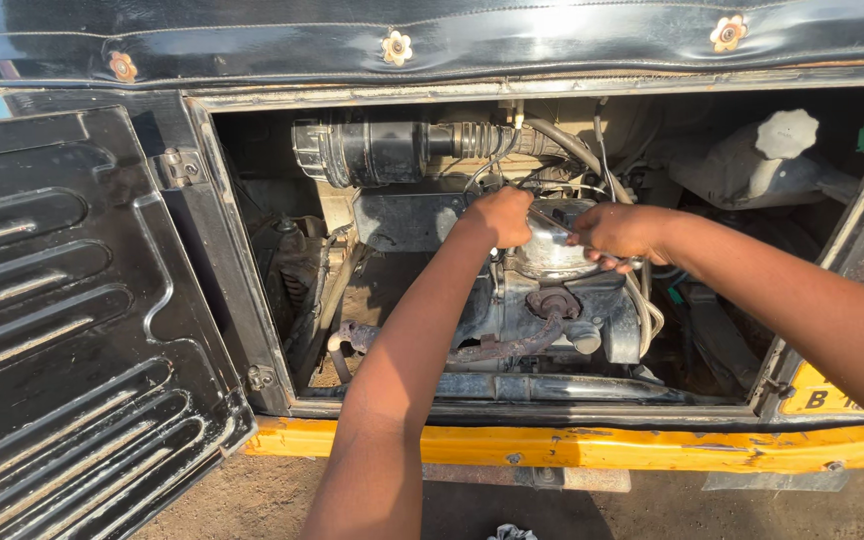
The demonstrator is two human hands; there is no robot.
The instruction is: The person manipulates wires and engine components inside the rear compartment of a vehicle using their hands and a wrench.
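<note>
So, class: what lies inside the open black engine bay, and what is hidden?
Inside the open black engine bay: a grey metal engine and a black ribbed air hose. The left hand and right hand cover the engine's top.

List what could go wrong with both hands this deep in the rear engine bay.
1. The left hand and right hand meet over the rounded metal engine cover, with hoses and cables crowding close; a slip might snag or dislodge one.
2. Whatever the hands grip is hidden, so anything small that comes loose could drop among the engine parts.
3. The open hatch door hangs beside the left arm and could get knocked.
</note>
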